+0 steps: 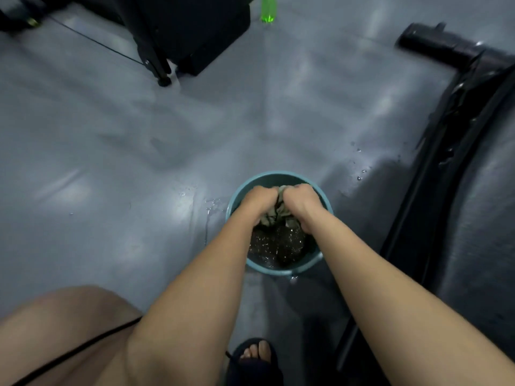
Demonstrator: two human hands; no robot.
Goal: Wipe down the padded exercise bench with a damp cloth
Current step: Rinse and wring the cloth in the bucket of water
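Over the teal bucket (278,174) on the floor (111,162), the left grip (259,199) and right grip (299,203) are clenched round the bunched wet cloth (281,213), wringing it out, I'd say. Next, once merely damp, it needs carrying right to the padded bench (473,207)

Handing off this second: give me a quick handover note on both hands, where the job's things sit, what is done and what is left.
Left hand and right hand: both grip the bunched cloth, side by side, above the teal bucket.
Bucket: on the floor in front of the person, dark water inside, splashes on the floor around it.
Padded bench: to the right, apart from the bucket; droplets show along its edge.
Done: the cloth is wet. I cannot tell whether any of the bench has been wiped.
Left: wring out the cloth, carry it to the bench, wipe the padding.
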